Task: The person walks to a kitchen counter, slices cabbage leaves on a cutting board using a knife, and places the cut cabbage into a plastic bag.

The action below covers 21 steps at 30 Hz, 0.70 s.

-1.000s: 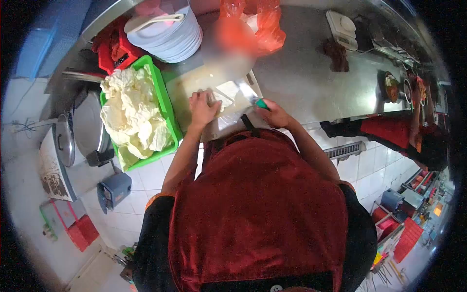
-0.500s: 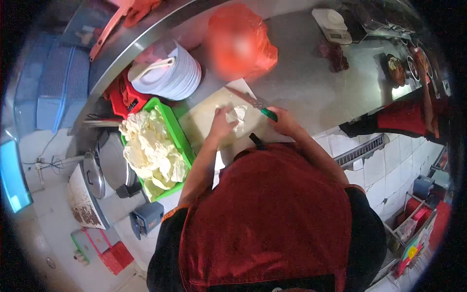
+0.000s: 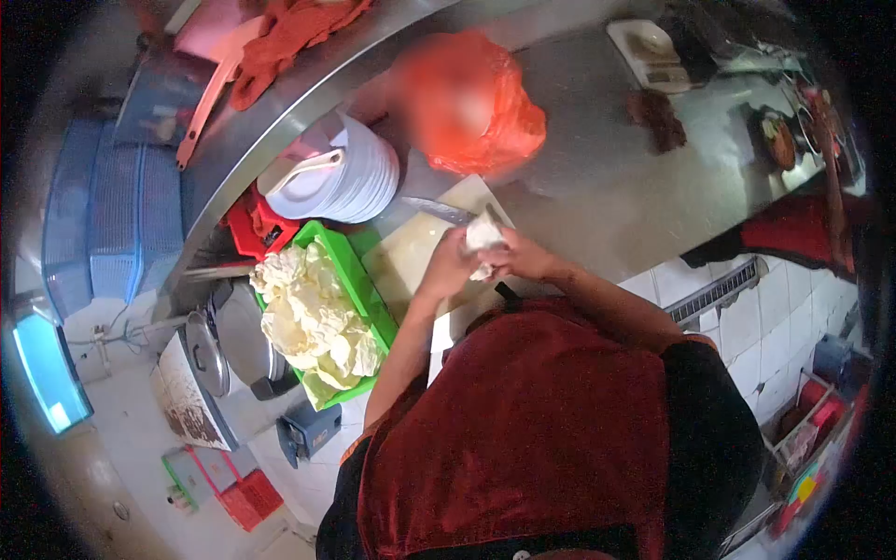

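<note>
Saw cabbage leaves [image 3: 315, 308] heaped in green crate [image 3: 362, 283], left of cutting board [image 3: 403, 246]. Spotted knife blade [image 3: 435, 208] just beyond left hand [image 3: 451, 265]. Found left hand clamped on left side of white piece [image 3: 483, 233], right hand [image 3: 525, 259] on right side; saw piece held between both, over board.

The single view looks out from the person's head, forward and steeply down. The dark red apron [image 3: 523, 420] is nearest, filling the lower middle; the left hand [image 3: 455, 264] and right hand [image 3: 519, 258] lie farther off, above centre. A wide, bowed field, rounded by dark edges, takes in the steel counter [image 3: 597, 187] beyond them.
</note>
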### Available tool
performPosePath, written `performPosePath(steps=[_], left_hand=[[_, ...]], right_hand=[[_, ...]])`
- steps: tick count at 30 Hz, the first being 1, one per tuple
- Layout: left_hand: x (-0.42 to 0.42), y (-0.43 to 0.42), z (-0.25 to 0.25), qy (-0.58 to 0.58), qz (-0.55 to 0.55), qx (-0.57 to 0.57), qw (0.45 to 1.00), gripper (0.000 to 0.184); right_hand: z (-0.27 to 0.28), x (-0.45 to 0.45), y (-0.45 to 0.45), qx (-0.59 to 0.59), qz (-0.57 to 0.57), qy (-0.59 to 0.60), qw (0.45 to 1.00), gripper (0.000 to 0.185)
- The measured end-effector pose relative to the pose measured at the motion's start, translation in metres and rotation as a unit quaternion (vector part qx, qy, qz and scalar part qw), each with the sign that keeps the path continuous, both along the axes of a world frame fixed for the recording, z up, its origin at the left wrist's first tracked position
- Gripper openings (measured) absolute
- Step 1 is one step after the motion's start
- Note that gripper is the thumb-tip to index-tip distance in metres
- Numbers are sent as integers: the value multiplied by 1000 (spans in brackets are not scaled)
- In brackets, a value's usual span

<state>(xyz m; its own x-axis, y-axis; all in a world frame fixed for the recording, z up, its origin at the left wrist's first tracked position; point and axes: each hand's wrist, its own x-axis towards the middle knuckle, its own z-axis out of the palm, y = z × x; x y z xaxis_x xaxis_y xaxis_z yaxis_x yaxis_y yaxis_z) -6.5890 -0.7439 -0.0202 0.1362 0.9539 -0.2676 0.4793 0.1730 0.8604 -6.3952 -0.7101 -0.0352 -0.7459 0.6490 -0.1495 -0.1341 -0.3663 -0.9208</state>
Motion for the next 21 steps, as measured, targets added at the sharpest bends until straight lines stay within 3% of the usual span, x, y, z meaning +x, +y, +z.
performPosePath(steps=[1, 2, 3, 5, 7, 9, 11, 13, 14, 15, 16, 17, 19, 20, 21], left_hand=[[1, 3, -7, -25, 90, 88, 992, 44], [-6, 1, -11, -49, 106, 34, 993, 49], [-11, 1, -7, -72, 125, -18, 989, 54], [-9, -14, 22, -162, 260, 7, 952, 57], [-25, -36, 56, -173, 257, 36, 950, 58], [-37, -56, 75, -132, 252, 44, 958, 53], [-50, -74, 72, -116, 280, 52, 952, 51], [-52, -91, 70, -100, 309, 54, 944, 49], [-51, -98, 71, -115, 321, 20, 940, 47], [-51, -101, 72, -130, 328, -8, 936, 44], [-50, -107, 62, -115, 310, 17, 944, 41], [-45, -112, 64, -107, 293, 16, 950, 37], [-35, -122, 49, -125, 282, 12, 951, 35], [-28, -125, 37, -158, 283, 25, 946, 35], [-20, -123, 41, -158, 274, -15, 949, 31]], right_hand=[[7, -5, 5, -171, 5, 41, 984, 55], [13, -15, 15, -165, -26, -13, 986, 46], [5, -19, 31, -119, 8, 2, 993, 38], [17, -23, 71, 123, 2, -61, 991, 29], [49, -30, 105, 130, -108, -13, 986, 23], [48, -27, 158, 106, -207, -61, 971, 21], [36, -28, 216, 208, -331, -46, 919, 25], [38, -41, 244, 271, -395, -253, 840, 31], [35, -43, 248, 276, -382, -254, 844, 31], [28, -44, 257, 313, -198, -313, 875, 33], [24, -43, 267, 341, -11, -361, 868, 34], [12, -40, 277, 350, -9, -359, 865, 34], [1, -42, 290, 595, -147, -439, 657, 44], [6, -43, 293, 602, -142, -436, 654, 44], [30, -40, 277, 578, -52, -535, 614, 43]])
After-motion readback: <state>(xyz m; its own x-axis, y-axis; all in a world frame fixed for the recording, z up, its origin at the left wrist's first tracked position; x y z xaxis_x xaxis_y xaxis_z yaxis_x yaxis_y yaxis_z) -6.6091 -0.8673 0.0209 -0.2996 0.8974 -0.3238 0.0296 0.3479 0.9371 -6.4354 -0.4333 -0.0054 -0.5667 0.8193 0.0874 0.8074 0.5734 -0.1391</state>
